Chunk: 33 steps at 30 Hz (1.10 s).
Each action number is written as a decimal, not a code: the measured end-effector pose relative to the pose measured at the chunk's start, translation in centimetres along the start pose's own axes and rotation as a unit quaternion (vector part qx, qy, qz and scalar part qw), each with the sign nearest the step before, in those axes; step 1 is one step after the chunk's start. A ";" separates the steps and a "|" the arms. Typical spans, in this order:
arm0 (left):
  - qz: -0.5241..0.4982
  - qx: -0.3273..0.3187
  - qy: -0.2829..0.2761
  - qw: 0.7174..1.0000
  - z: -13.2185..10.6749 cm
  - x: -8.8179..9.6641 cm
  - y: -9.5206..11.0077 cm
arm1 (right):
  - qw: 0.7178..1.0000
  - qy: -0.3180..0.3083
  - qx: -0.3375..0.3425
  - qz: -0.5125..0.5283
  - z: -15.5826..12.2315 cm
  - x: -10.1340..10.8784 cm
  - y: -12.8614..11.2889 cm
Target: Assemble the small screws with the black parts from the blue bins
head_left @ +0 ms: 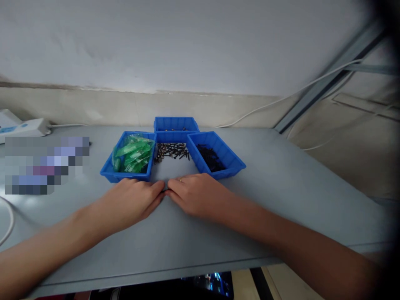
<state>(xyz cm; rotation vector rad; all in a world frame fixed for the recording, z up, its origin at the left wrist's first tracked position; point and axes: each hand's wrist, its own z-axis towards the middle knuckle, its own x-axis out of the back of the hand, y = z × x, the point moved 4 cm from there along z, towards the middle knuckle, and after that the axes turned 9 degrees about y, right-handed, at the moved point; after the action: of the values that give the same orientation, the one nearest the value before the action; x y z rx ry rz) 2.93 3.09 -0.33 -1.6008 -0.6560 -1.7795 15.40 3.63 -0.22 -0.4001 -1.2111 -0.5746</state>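
My left hand [134, 202] and my right hand [195, 193] lie palm down on the grey table [281, 196], fingertips meeting at the middle. Both look flat, fingers together, and I see nothing held in them. Just beyond the fingertips lies a loose heap of small dark screws [171, 151] on the table. A blue tray [108, 171] with green plastic packets [134, 153] sits left of the screws. Another blue tray [233, 160] with small black parts [211, 158] sits to the right. A third blue tray [175, 123] stands behind the heap.
A white power strip [23, 127] with a cable lies at the far left by the wall. A white cable [281, 100] runs along the wall at right. A blurred patch covers the table's left part. The near table edge is below my forearms.
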 end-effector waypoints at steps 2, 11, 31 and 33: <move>-0.004 0.000 -0.002 1.000 0.0 0.0 0.0 | 1.000 0.003 0.000 0.001 0.0 0.1 0.0; 0.023 -0.003 0.015 1.000 0.1 0.3 0.0 | 1.000 -0.015 0.003 -0.021 -0.1 0.0 0.2; 0.007 -0.025 0.022 0.999 -0.1 1.0 0.3 | 1.000 -0.009 -0.008 -0.004 -0.4 -0.2 0.2; 0.014 -0.013 0.006 1.000 -0.1 0.8 0.3 | 1.000 -0.014 -0.013 -0.010 -0.3 0.0 0.1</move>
<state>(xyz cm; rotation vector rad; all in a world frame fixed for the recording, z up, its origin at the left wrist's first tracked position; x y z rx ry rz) 3.07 2.73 0.46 -1.6090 -0.6043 -1.7828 15.72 3.52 -0.27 -0.4194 -1.2368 -0.6039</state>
